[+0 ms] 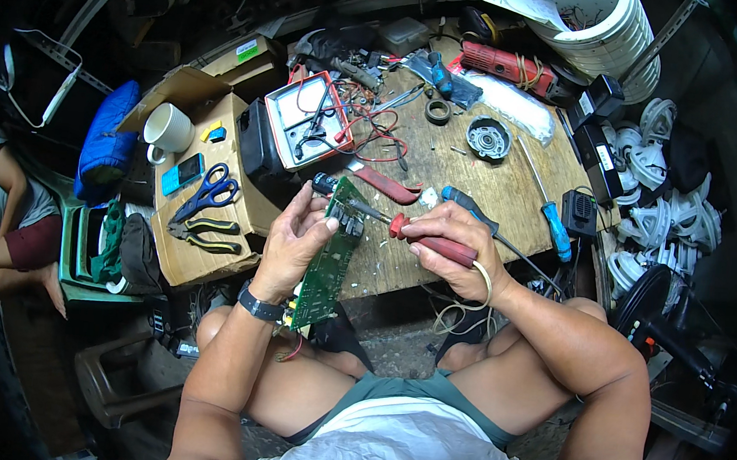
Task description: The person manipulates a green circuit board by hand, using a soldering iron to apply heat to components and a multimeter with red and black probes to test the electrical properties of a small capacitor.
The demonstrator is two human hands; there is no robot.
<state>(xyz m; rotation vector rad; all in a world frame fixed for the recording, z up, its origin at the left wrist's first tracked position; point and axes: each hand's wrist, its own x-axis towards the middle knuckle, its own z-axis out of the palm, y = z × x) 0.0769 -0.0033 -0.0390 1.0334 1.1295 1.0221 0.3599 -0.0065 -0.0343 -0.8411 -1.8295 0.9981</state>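
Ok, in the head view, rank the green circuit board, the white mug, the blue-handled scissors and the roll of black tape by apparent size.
1. green circuit board, though it is nearest the camera
2. blue-handled scissors
3. white mug, close to the scissors in extent, so unsure
4. roll of black tape, clearly smallest

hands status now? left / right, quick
Left hand: closed on the green circuit board, held up on edge.
Right hand: closed on the red-handled soldering iron, tip at the board.
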